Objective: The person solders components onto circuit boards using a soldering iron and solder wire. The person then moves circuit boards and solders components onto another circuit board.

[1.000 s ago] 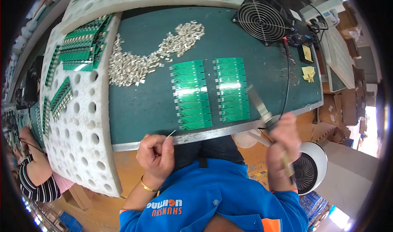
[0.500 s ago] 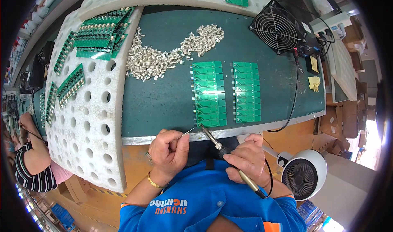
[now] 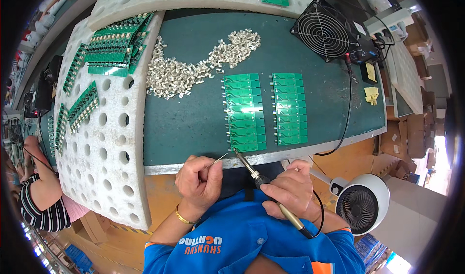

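Observation:
My left hand [image 3: 199, 181] pinches a thin silvery solder wire [image 3: 220, 159], whose end points at the near left corner of a green circuit board panel [image 3: 246, 110]. In my right hand [image 3: 294, 190] is a soldering iron [image 3: 248, 166], held slantwise like a pen. Its tip meets that same corner, by the pins along the panel's left edge; whether wire and tip touch is too small to tell. A second green panel [image 3: 289, 110] lies just to the right, also with pins on its left edge.
Small white connectors [image 3: 177, 75] lie heaped beyond the panels. A holed white foam board [image 3: 109, 141] carries populated circuit boards [image 3: 114, 41] at left. A black fan [image 3: 323, 31] stands far right, a white fan [image 3: 362, 205] near right. At far left, a co-worker's arm [image 3: 46, 177] shows.
The whole view has shifted slightly. Iron and solder wire stay at the panel's near left corner, with my hands almost unmoved. The co-worker's arm at left has moved a little.

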`<state>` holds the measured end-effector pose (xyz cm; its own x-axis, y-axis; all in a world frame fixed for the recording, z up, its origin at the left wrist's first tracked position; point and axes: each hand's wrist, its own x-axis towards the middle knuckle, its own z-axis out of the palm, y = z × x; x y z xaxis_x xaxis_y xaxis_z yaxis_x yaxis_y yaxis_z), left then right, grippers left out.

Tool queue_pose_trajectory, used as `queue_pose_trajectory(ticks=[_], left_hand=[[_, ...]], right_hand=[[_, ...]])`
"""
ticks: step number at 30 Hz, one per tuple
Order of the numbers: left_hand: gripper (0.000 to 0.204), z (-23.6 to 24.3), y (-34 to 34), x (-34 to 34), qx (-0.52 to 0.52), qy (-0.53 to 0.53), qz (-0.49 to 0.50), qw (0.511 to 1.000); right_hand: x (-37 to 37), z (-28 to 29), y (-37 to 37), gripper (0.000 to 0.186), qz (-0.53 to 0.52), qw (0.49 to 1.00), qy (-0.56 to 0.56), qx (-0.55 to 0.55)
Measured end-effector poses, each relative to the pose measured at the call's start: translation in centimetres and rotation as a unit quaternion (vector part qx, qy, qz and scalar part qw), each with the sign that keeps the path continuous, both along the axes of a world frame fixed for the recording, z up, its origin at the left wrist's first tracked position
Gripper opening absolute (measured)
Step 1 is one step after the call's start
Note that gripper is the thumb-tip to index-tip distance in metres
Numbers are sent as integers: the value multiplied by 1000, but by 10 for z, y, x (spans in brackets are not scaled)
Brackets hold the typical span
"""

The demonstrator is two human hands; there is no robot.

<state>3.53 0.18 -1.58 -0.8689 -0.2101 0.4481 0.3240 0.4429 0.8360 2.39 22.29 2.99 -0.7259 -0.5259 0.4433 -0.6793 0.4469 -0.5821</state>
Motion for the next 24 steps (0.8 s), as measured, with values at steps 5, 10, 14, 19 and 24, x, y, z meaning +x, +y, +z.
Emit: queue_pose_trajectory(ticks=[5, 10, 14, 19, 24], left_hand=[[15, 1, 0, 0, -3, -3, 2, 1000], [15, 0, 0, 0, -8, -4, 0, 1000], [15, 0, 0, -1, -15, 0, 3, 1000], [15, -1, 0, 1, 8, -12, 8, 1000], [15, 1, 0, 3, 77, -76, 32, 994]], right_hand=[[1, 3, -3, 29, 8, 999, 35, 20], [2, 0, -3, 27, 7, 999, 39, 22], [-2, 5, -1, 27, 7, 998, 53, 22], [-4, 6, 12, 33, -3, 999, 51, -2], [-9, -13, -4, 28, -58, 997, 18, -38]])
